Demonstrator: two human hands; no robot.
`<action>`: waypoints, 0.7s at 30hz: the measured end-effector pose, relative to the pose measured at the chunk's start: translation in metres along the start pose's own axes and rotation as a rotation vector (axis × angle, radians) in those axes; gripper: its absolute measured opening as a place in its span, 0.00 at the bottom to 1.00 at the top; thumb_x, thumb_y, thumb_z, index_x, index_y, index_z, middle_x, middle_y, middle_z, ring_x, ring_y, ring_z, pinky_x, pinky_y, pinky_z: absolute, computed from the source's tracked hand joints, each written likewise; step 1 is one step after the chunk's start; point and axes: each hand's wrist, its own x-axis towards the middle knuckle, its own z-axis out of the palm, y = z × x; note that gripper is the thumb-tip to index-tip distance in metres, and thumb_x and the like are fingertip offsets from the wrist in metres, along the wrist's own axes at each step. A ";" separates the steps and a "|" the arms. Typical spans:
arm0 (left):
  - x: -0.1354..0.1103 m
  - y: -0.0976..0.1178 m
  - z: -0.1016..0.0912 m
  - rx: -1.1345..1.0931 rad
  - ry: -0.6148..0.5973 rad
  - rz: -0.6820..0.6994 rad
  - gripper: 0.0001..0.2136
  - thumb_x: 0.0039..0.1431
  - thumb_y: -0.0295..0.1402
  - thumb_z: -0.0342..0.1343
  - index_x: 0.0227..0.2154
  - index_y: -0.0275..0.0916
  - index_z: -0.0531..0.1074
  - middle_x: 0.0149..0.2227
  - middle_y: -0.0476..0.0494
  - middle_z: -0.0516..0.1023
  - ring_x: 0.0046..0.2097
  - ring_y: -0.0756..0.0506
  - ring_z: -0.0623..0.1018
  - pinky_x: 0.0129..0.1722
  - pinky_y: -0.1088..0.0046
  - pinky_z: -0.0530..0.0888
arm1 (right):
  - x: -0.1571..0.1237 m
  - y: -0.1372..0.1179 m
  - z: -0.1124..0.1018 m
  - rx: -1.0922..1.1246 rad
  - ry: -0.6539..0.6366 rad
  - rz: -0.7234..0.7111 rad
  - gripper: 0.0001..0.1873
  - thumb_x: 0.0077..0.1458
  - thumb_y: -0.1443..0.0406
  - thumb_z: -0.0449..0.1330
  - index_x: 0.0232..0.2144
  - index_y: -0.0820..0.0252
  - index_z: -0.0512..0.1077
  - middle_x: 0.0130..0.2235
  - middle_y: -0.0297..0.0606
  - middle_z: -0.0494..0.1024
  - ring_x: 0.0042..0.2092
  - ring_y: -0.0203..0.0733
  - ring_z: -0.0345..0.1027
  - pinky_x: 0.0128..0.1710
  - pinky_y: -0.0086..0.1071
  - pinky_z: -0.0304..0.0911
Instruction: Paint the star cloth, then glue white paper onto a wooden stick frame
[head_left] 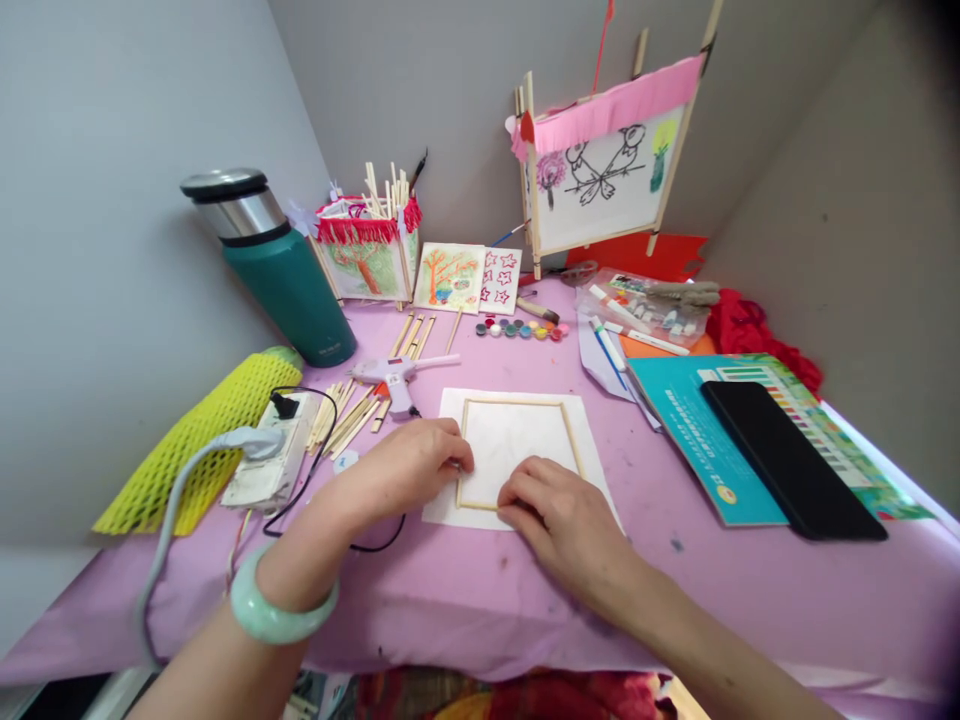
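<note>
A square frame of thin wooden sticks (571, 430) lies on a white sheet of paper (592, 440) on the purple table cover (465, 590). My left hand (401, 465), with a pale green bangle (281, 612) on the wrist, rests with curled fingers pressing the frame's left stick. My right hand (559, 510) presses its fingertips on the frame's near stick at the bottom corner. Neither hand lifts anything.
A white glue gun (397, 375) and loose sticks (349, 415) lie left of the paper, by a power strip (270, 455) and yellow foam net (202, 435). A green flask (277, 265), paper lanterns (607, 165), paint pots (521, 328), a teal booklet (697, 430) and black phone (787, 455) surround them.
</note>
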 end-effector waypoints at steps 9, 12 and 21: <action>0.006 -0.010 -0.005 -0.034 -0.089 0.090 0.12 0.48 0.22 0.50 0.30 0.42 0.76 0.34 0.49 0.74 0.34 0.51 0.73 0.35 0.77 0.67 | 0.000 0.003 0.001 0.017 0.001 0.001 0.06 0.56 0.69 0.57 0.28 0.59 0.72 0.33 0.34 0.70 0.36 0.37 0.64 0.37 0.30 0.58; 0.010 -0.012 -0.009 -0.013 -0.146 0.138 0.11 0.49 0.22 0.51 0.29 0.42 0.75 0.34 0.50 0.74 0.34 0.51 0.73 0.35 0.78 0.66 | 0.001 0.003 0.003 0.026 0.004 0.000 0.05 0.56 0.69 0.57 0.29 0.58 0.71 0.33 0.34 0.70 0.37 0.37 0.64 0.37 0.31 0.57; 0.016 -0.013 -0.017 0.074 -0.208 0.255 0.09 0.53 0.24 0.52 0.29 0.43 0.76 0.32 0.51 0.73 0.34 0.52 0.73 0.34 0.78 0.65 | 0.000 0.004 0.004 0.032 0.006 0.004 0.05 0.56 0.69 0.57 0.29 0.58 0.72 0.33 0.34 0.71 0.36 0.38 0.64 0.36 0.31 0.58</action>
